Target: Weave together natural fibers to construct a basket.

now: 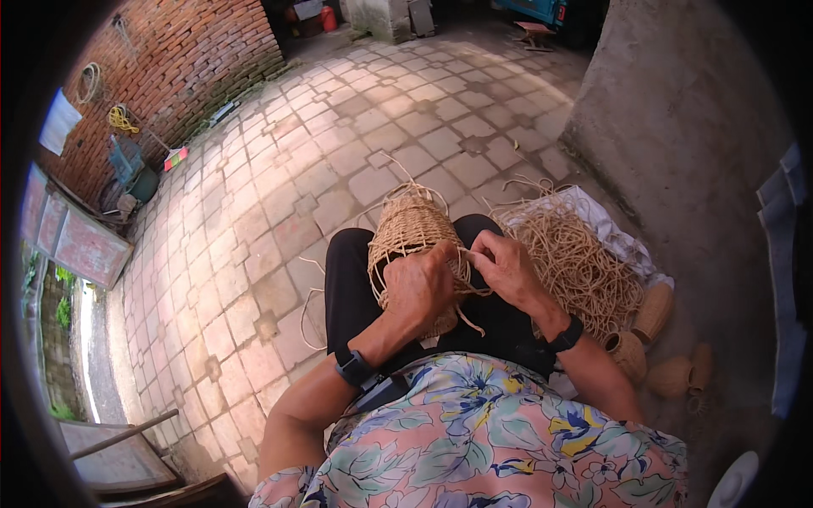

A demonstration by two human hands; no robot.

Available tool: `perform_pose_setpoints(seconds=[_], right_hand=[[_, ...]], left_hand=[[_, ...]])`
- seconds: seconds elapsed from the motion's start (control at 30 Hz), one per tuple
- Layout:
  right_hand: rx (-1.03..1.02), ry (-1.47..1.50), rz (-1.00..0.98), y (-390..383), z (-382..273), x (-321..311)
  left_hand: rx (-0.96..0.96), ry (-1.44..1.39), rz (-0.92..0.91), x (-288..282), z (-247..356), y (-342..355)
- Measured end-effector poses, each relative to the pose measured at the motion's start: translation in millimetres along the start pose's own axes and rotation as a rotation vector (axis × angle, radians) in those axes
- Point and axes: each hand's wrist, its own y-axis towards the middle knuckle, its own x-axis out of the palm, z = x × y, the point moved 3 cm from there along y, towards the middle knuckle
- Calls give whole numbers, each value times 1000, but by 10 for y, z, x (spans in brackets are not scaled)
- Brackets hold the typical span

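Observation:
A half-woven basket [412, 222] of tan straw cord lies across my lap, its closed, rounded end pointing away from me. Loose cord ends stick out from its far tip and near edge. My left hand [421, 284] is closed on the basket's near part, knuckles up, with the fingertips hidden. Just right of it, my right hand [506, 267] pinches a strand of cord [471, 252] at the basket's right edge, thumb and forefinger together. Beside my right knee lies a big tangled pile of straw cord [584, 271].
White sheeting [605, 222] lies under the cord pile. Several small woven pieces [654, 313] rest on the ground at right, near a rough wall [686, 110]. Paving stones [254, 229] stretch ahead to a brick wall [186, 51]. Boards [80, 233] stand at left.

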Motion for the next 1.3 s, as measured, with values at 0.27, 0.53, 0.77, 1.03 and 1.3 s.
perform_pose_setpoints(seconds=[0.27,0.53,0.77,1.03,1.3], right_hand=[[39,-46,14,165,-10,-72],[63,-166,111,-74,435,-181],[-372,-263,-49,-9,45,138],[122,-481,52,-516,1034,-592],[-348,-349,-45,125,133,240]], left_hand=[[-96,-47,97,-87,-134,73],[-80,-50,195,-57,-143,-22],[-43,-58,223,-36,-186,-69],[61,-13,270,-45,-154,-118],[14,-38,239,-19,-161,-97]])
